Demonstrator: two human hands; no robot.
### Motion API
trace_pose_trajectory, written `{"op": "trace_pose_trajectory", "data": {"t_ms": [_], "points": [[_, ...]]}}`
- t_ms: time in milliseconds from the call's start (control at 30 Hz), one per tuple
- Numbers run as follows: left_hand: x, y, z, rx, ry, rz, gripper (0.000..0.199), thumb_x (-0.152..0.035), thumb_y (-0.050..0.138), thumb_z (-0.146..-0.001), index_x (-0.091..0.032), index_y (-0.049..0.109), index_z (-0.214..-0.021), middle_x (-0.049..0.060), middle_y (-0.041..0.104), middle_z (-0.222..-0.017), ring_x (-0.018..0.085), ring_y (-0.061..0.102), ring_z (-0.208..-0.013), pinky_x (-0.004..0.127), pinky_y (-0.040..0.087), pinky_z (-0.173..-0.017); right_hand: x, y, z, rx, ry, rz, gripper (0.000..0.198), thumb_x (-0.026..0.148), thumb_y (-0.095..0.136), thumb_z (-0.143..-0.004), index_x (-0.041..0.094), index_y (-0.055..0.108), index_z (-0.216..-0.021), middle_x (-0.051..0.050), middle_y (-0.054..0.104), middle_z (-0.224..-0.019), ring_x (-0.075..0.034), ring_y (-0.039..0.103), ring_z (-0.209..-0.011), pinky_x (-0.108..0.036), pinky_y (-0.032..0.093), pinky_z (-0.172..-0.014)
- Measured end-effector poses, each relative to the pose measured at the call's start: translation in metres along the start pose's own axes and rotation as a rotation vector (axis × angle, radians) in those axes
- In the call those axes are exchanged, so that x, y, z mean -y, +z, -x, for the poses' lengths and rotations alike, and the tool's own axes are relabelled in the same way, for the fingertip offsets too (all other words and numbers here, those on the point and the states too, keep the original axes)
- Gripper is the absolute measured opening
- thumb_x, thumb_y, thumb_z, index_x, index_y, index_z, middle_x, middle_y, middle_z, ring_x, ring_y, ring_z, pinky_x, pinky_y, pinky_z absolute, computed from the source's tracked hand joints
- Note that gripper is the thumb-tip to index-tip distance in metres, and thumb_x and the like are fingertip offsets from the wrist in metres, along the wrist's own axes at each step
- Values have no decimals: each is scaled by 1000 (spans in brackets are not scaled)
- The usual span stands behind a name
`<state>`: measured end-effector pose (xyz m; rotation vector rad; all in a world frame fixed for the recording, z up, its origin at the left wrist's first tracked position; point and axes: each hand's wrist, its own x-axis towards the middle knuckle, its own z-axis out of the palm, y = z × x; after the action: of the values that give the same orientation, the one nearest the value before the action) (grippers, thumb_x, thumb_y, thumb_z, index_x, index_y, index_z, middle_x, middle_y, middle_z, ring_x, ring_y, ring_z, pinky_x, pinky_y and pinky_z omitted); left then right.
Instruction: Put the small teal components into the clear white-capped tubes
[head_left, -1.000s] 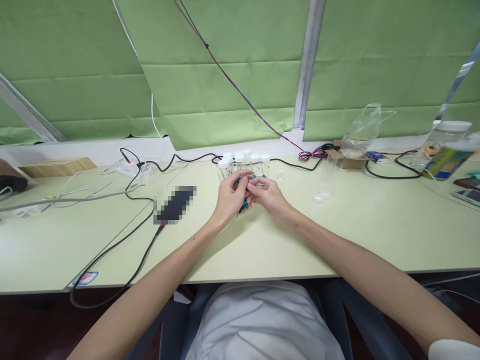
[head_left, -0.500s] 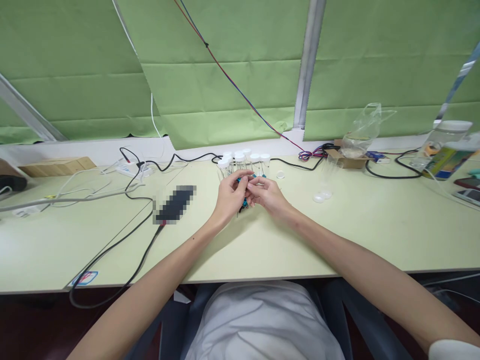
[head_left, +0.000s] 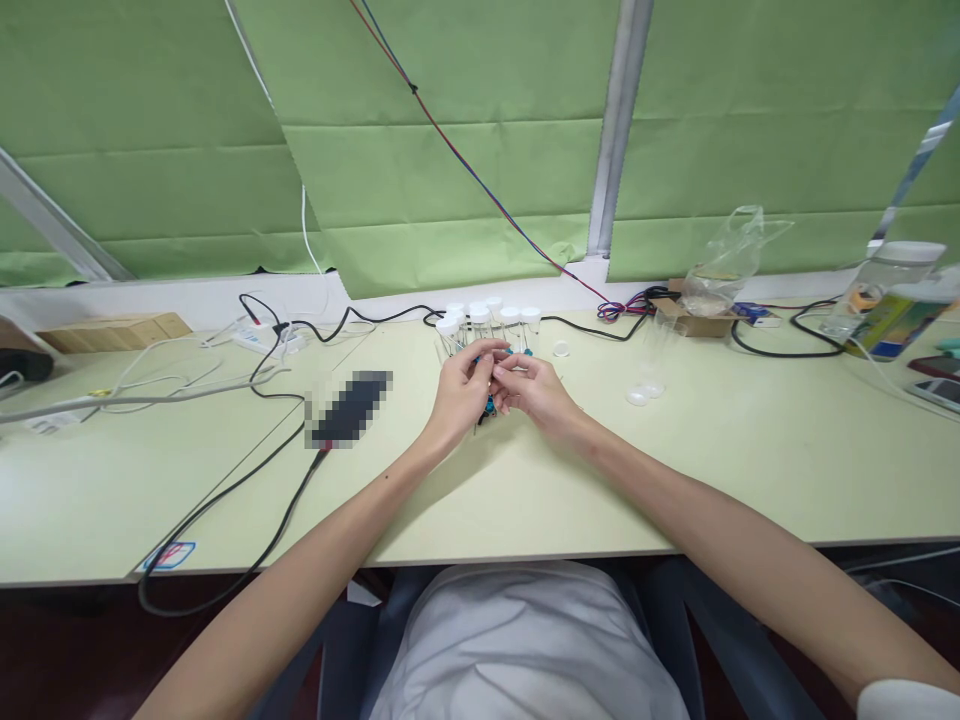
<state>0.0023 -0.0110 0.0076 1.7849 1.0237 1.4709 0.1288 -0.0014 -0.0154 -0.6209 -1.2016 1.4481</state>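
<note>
My left hand (head_left: 459, 392) and my right hand (head_left: 541, 392) meet over the table, fingertips pinched close together. Whatever sits between the fingertips is too small and too covered to name. Below and between the hands shows a pile of small blue parts (head_left: 490, 405) with dark thin pieces, mostly hidden by the fingers. Just behind the hands stand several clear tubes with white caps (head_left: 479, 314), thin leads visible inside some of them. To the right of these, a loose white cap (head_left: 561, 348) lies flat on the table.
Clear empty tubes (head_left: 655, 348) lie to the right, before a cardboard box (head_left: 701, 324) with a plastic bag (head_left: 724, 265). A pixelated dark object (head_left: 351, 410) with a black cable (head_left: 289, 520) is at left. A clear jar (head_left: 889, 280) stands far right.
Almost nothing differs. Both hands keep their place over the blue parts, with only a slight shift of the fingers.
</note>
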Motion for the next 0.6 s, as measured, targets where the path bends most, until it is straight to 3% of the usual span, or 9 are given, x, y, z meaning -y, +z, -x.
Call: {"op": "trace_pose_trajectory", "data": {"t_ms": [600], "points": [[2, 0, -1, 13, 2, 5, 27, -23, 47, -89, -19, 72, -100, 9, 73, -105, 21, 69, -92, 29, 59, -69, 0, 0, -1, 11, 11, 5, 50, 53, 89, -56, 18, 57, -72, -1, 67, -61, -12, 60, -50, -26, 45, -49]]}}
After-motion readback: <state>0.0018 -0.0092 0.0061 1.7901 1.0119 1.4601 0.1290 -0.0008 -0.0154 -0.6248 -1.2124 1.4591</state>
